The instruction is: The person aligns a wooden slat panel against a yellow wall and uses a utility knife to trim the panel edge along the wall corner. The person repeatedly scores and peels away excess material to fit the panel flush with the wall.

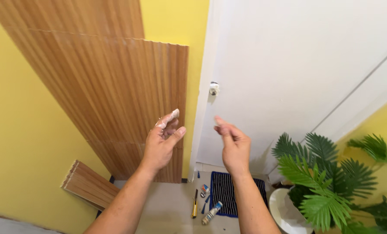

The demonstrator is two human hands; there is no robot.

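Note:
My left hand (162, 141) is raised in front of a fluted wooden wall panel (115, 91) fixed to the yellow wall, its fingers loosely curled and smeared with white paste. My right hand (232, 143) is raised beside it, in front of a white door (289, 69), fingers loosely bent and apart. Neither hand holds anything or touches the panel.
A door knob (214, 89) sits on the white door. On the floor lie a spare fluted panel piece (89, 184), a yellow utility knife (195, 204), a sealant tube (212, 212), small items and a striped mat (226, 190). A potted palm (328, 182) stands at right.

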